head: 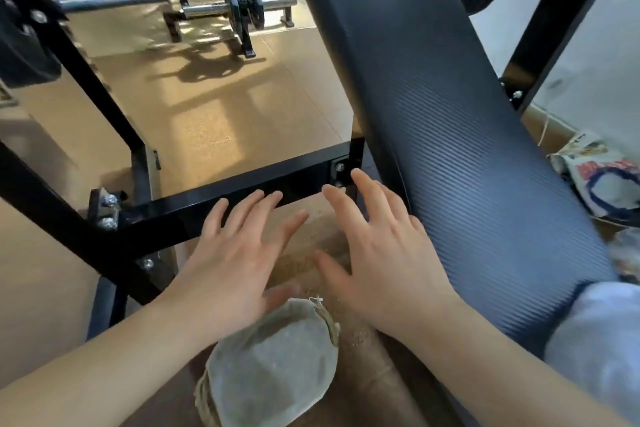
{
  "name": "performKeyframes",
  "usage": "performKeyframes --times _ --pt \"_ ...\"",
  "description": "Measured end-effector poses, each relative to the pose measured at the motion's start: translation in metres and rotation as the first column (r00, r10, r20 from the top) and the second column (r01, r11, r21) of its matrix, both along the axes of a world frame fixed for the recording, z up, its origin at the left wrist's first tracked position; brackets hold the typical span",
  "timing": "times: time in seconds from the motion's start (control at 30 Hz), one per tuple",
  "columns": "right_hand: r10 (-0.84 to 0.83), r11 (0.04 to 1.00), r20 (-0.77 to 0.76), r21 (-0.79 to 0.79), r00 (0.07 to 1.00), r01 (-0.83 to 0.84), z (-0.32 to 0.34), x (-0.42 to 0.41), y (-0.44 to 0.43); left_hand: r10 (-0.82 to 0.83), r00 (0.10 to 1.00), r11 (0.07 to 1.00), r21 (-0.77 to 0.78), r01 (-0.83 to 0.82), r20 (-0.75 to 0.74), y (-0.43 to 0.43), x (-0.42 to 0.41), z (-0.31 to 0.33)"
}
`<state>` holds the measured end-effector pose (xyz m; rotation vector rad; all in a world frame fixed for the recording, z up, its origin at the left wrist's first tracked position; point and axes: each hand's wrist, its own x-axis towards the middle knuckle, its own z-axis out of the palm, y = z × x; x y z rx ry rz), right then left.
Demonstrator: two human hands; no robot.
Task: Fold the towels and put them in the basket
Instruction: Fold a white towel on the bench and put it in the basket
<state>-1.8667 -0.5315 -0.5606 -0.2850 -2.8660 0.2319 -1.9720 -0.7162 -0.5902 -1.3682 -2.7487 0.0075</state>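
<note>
Head camera view, read from the left. A black steel frame post point(86, 80) slants down across the left side and bolts into a black crossbar point(304, 177) that runs toward the middle. Behind them, at the top, a barbell point(114, 0) with dark plates point(242, 7) rests on a low stand on the tan floor point(207, 114), where patches of sunlight lie.

The person's left grip point(239, 253) is held palm down just in front of the crossbar. Its fingers point(242, 208) are straight and spread, with the tips overlapping the bar in this view. It holds nothing.

The towel point(273, 367) lies at the bottom centre, between the two forearms. It is grey-beige and gathered into a rounded bundle, with a frayed hem along its upper right edge. It sits on a brown surface that is too blurred to identify. The left thumb is just above the towel's upper edge; whether they touch cannot be told.

The right grip point(384, 253) is level with the left and near it, also palm down with the fingers fanned apart and nothing held. It is clear of the towel.

To its right, a long black ribbed pad point(450, 149) runs diagonally from the top centre to the lower right, with the right grip just beside its edge. Beyond the pad, a crumpled printed bag point(602, 180) lies on the floor by the wall. A pale cloth point(602, 340) sits at the pad's lower end in the bottom right corner.
</note>
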Motion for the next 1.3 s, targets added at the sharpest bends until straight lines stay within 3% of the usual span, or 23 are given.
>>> performKeyframes --times 0.3,0.57,0.97,1.3 --pt "0.034 0.991 -0.101 0.131 0.994 -0.021 0.027 0.053 -0.001 -0.015 1.000 0.991 0.134 0.017 -0.020 0.005 0.041 0.012" --pt "-0.066 0.987 -0.091 0.137 0.994 0.078 0.047 0.115 0.011 -0.067 0.995 0.979 0.188 0.080 -0.074 0.026 0.095 0.046" --pt "-0.161 0.970 -0.129 0.160 0.979 0.181 0.066 0.196 0.020 -0.080 0.965 0.974 0.188 0.129 -0.251 0.041 0.173 0.088" --pt "-0.188 0.963 -0.133 0.171 0.973 0.209 0.077 0.244 0.021 -0.081 0.962 0.972 0.192 0.134 -0.261 0.032 0.212 0.108"
